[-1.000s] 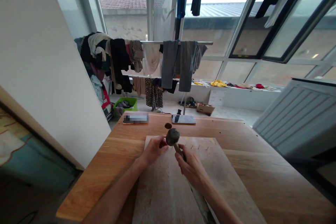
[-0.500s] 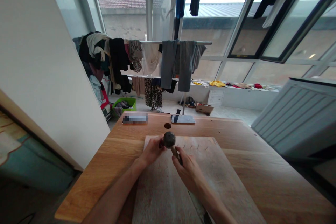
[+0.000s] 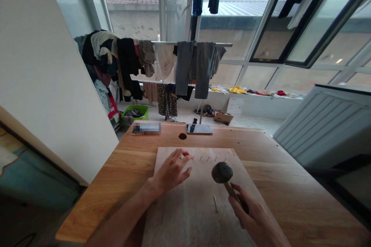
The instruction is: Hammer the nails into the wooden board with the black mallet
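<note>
A pale wooden board (image 3: 185, 216) lies on a wooden table (image 3: 284, 185). My right hand (image 3: 252, 216) is closed round the handle of a hammer (image 3: 222, 173), whose dark head hovers over the board's right half. My left hand (image 3: 172, 170) rests over the board's far left part with fingers spread, tips next to a row of several small nails (image 3: 207, 158) standing in the board. One loose nail (image 3: 215, 203) lies flat on the board, just left of my right hand.
Two phones (image 3: 199, 129) lie at the table's far edge, with a round hole (image 3: 182, 136) in the tabletop near them. A white wall panel stands at the left. Beyond the table stand a clothes rack (image 3: 185, 65) and a green basket (image 3: 135, 112).
My right hand has drawn the hammer back and to the right, away from the nail row. My left hand has opened its pinch at the row. A loose nail now shows on the board.
</note>
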The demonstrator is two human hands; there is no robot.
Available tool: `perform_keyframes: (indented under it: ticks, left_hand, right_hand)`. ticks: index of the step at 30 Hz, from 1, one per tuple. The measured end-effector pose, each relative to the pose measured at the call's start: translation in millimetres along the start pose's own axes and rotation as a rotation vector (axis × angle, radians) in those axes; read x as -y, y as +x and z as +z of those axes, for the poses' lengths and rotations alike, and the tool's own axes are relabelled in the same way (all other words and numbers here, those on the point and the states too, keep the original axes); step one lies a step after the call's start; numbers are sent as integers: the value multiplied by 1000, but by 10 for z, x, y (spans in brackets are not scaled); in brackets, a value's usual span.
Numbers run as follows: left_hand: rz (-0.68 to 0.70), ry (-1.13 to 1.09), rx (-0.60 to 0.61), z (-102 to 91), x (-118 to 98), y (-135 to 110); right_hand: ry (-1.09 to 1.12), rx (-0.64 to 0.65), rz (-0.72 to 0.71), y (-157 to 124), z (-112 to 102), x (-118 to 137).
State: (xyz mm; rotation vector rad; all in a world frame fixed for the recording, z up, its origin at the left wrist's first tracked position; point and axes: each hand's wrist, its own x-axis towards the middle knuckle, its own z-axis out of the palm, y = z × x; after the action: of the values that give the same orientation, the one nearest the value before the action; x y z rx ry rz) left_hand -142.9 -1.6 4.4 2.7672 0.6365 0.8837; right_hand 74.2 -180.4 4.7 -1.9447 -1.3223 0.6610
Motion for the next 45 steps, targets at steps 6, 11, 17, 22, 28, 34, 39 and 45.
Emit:
perform_keyframes:
  ticks: [6,11,17,22,28,34,39,45]
  left_hand:
    - [655,184,213,117,-737,50]
    - [721,266,200,331,-914,-16]
    - [691,276,239,225,-897,11]
    - [338,-76,275,-19,-534,-95]
    - [-369,-405,-100,-131,256,-202]
    - [-466,-359,-146,-26,456,-207]
    - [-464,-351,-146,-11,439,-220]
    - [-443,-340,-151,-5,415,-209]
  right_hand:
    - [-95,-15,-33,-30,-17,-285]
    - [-96,-53,-13,-34,62,-342]
    - [-85,-28,23,-39,66,-371]
    - [-71,38,28,-47,10,-297]
    - [-131,70,38,-39,2,-298]
    - [-149,57,39,-51,6,-302]
    - [-134,57,21,-29,29,-322]
    - [-60,-44,-33,42,245,-65]
